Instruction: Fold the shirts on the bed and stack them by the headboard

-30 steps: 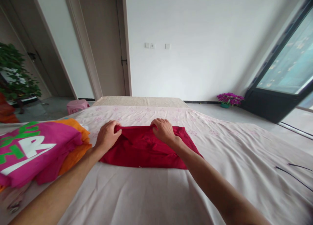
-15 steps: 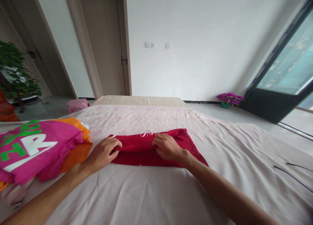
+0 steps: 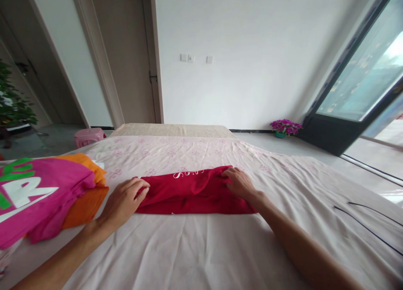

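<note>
A red shirt (image 3: 189,195) with white lettering along its far edge lies folded into a long flat strip on the pale bedsheet (image 3: 189,248). At the strip's left end, my left hand (image 3: 127,195) has its fingers curled on the cloth edge. My right hand (image 3: 241,183) is closed over the far right corner, its fingertips pressed into the fabric. Shallow wrinkles run across the shirt between the two hands. The underside of the folds is hidden.
A pile of clothes lies to the left: a pink shirt (image 3: 63,187) with green and white print over an orange garment (image 3: 85,206). Dark thin cords (image 3: 362,225) rest on the sheet at right. Beyond the bed stand a pink stool (image 3: 90,137) and purple flowers (image 3: 286,126).
My right hand has slid from the middle of the red shirt to its far right corner. My left hand stays at the left end. The rolled bulge in the cloth now looks flatter.
</note>
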`<state>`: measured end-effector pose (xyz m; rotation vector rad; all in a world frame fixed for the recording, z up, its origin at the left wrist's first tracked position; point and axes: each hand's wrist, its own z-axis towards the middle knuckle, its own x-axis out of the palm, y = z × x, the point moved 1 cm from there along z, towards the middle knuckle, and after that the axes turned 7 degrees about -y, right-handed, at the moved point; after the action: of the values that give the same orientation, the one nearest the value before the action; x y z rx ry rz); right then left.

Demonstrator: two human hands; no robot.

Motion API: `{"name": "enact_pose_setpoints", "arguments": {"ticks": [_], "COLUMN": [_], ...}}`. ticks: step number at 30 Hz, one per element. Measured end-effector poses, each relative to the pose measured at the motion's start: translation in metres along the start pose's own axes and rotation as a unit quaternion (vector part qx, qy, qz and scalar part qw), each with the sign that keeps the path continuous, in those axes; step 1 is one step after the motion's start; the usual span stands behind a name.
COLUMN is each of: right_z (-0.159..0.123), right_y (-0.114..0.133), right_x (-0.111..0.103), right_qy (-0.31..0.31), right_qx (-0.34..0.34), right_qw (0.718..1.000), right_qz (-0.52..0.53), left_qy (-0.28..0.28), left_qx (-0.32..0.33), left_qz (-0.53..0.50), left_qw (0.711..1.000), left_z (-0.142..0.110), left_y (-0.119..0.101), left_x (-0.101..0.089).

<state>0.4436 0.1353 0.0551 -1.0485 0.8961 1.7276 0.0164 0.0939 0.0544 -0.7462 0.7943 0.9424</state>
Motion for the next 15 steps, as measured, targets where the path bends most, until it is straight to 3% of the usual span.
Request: {"name": "enact_pose_setpoints", "arguments": {"ticks": [3,5,9,13,15], "right_z": [0.006,0.014,0.030,0.033,0.028], "right_y": [-0.001,0.000,-0.003,-0.017,-0.028], "right_x": [0.005,0.009,0.012,0.002,-0.005], "right_qy": [0.006,0.011,0.036,-0.040,-0.074], "right_qx": [0.009,0.025,0.037,0.030,0.047], "right_qw": [1.000,0.999,0.997,0.996,0.993], "right_qz": [-0.005,-0.019,-0.051,-0.067,-0.079], "left_qy": [-0.016,0.022,0.107,0.065,0.070], "left_qx": [-0.059,-0.074,-0.085,-0.104,-0.120], "left_qz": [0.132,0.180,0.175,0.175,0.171], "left_qw": [0.989,0.981,0.975,0.977,0.975], "left_z": [0.013,0.021,0.037,0.057,0.065], "left_y": [0.011,0.019,0.033,0.043,0.047], "left_x": [0.004,0.009,0.021,0.028,0.031]}}
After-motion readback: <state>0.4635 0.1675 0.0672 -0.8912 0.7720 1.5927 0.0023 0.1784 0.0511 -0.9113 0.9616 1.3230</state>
